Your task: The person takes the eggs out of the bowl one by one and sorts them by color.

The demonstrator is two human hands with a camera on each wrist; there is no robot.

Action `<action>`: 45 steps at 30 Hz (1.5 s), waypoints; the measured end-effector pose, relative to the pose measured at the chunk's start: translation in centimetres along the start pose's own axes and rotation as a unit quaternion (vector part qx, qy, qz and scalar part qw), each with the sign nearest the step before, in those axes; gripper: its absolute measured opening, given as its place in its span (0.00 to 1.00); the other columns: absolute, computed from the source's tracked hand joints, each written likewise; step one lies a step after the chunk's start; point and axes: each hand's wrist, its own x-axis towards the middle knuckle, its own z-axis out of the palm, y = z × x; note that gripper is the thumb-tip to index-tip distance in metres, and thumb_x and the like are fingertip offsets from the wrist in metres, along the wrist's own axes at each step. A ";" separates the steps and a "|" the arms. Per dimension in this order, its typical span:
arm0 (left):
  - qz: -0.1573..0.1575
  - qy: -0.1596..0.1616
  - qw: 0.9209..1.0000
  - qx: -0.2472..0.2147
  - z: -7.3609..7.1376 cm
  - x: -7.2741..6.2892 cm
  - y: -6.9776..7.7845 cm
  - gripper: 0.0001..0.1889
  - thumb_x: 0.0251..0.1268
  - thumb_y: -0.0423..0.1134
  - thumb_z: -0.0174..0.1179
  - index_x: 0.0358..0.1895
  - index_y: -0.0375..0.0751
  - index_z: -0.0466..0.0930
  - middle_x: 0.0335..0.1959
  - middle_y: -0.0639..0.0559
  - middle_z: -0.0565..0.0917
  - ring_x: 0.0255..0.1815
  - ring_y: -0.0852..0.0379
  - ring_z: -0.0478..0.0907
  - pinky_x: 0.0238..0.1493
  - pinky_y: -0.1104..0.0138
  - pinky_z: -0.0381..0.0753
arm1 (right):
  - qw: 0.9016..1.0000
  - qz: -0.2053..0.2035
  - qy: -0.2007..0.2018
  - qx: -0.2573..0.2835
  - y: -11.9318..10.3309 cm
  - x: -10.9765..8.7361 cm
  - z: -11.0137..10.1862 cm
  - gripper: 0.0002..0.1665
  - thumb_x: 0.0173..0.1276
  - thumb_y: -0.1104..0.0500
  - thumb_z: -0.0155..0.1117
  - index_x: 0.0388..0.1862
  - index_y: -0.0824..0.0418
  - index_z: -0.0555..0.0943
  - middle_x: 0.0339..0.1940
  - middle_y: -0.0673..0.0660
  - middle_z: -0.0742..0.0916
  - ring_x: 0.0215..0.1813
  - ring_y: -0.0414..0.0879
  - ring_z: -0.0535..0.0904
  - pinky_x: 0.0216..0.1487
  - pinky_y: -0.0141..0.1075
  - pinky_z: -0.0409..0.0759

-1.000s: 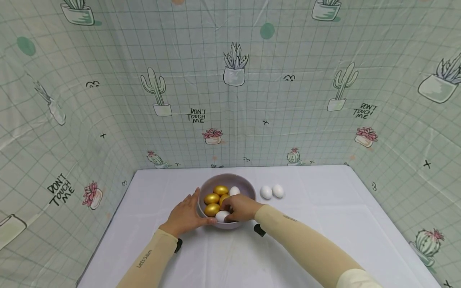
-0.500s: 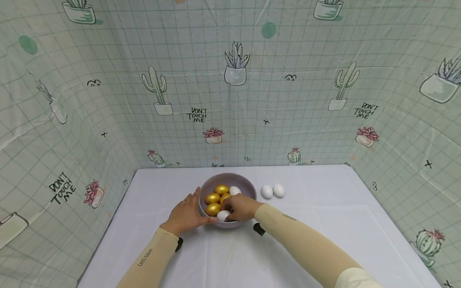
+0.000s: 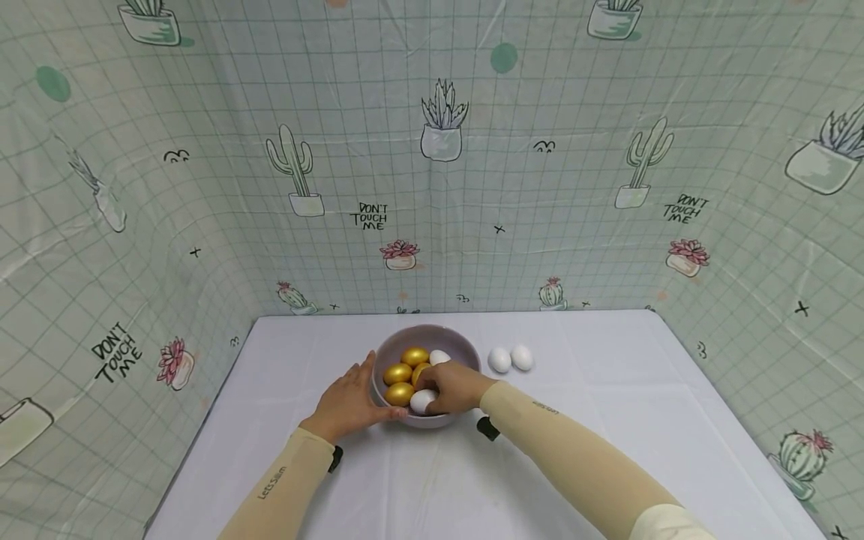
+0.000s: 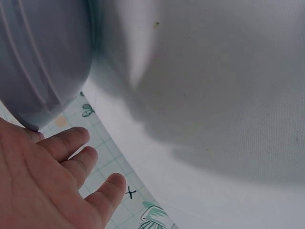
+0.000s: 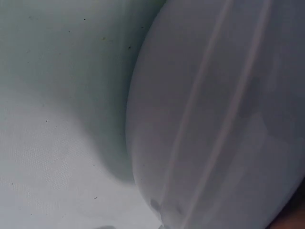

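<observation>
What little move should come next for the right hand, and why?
I'd probably lift the white egg gently upward: the right hand already has its thumb and fingers at it, and the left hand rests against the bowl, which should help steady it. Going slowly seems wise, since gold eggs sit close by.

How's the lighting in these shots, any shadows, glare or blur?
Head view: fairly even light, small glints on the golden eggs; left wrist view: broad, soft shadow across the white tabletop; right wrist view: dim, with the bowl looking hazy.
</observation>
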 end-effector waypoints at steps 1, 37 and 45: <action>-0.001 0.000 1.000 0.000 0.0 0.0 0.0 0.68 0.46 0.79 0.63 0.80 0.34 0.44 0.75 0.33 0.61 0.73 0.33 0.59 0.68 0.41 0.62 | 1.000 0.000 0.003 0.003 0.0 0.0 -0.1 0.16 0.61 0.57 0.76 0.47 0.55 0.83 0.39 0.43 0.84 0.36 0.36 0.76 0.43 0.31 0.76; -0.010 -0.004 1.000 -0.007 0.1 0.0 0.1 0.68 0.45 0.79 0.63 0.80 0.34 0.44 0.74 0.31 0.61 0.73 0.32 0.58 0.68 0.41 0.60 | 0.972 0.033 0.134 0.192 1.3 -1.4 -4.0 0.21 0.64 0.63 0.72 0.57 0.56 0.81 0.51 0.51 0.84 0.51 0.46 0.82 0.50 0.35 0.82; -0.012 -0.004 1.000 -0.003 0.1 0.1 0.0 0.69 0.44 0.79 0.63 0.80 0.36 0.44 0.74 0.31 0.61 0.73 0.32 0.59 0.69 0.41 0.60 | 0.961 0.052 0.164 0.215 1.8 -2.2 -5.2 0.22 0.63 0.63 0.72 0.56 0.58 0.81 0.51 0.54 0.85 0.49 0.49 0.83 0.49 0.38 0.83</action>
